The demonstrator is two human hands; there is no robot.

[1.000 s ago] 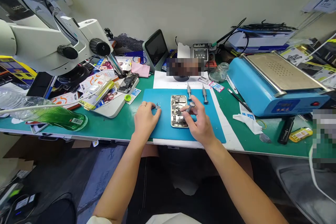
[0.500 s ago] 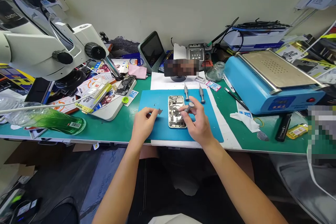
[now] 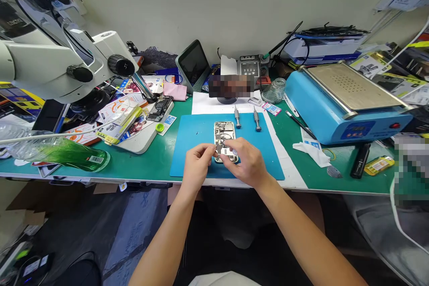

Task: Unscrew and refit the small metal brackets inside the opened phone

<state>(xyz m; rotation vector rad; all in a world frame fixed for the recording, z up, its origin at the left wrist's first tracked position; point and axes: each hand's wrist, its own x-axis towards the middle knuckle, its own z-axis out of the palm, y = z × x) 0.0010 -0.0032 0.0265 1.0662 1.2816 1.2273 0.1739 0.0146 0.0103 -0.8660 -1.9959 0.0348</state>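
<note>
An opened smartphone [image 3: 225, 129], its inner parts exposed, lies upright on the blue mat [image 3: 186, 129]. My left hand [image 3: 198, 163] is closed at the phone's lower left edge, pinching a small dark metal plate [image 3: 216, 149] between thumb and fingertips. From the right, my right hand [image 3: 246, 161] reaches over the phone's lower half with its fingers curled. The screwdriver it held half a second ago is hidden by the hand now; none lies newly on the mat. Two grey screwdrivers [image 3: 237, 117] [image 3: 257, 121] stand at the mat's far side.
Left are a microscope [image 3: 83, 60], a green bottle [image 3: 73, 154] and another opened phone [image 3: 160, 108]. A blue heating plate machine [image 3: 348, 103] stands right. Behind the mat are a propped phone [image 3: 231, 86] and a glass jar [image 3: 275, 90]. A tissue [image 3: 311, 154] lies right.
My left hand has moved right, bringing the small metal plate to the phone's lower left edge. My right hand has lowered over the phone, and the screwdriver's grey cap has gone out of sight.
</note>
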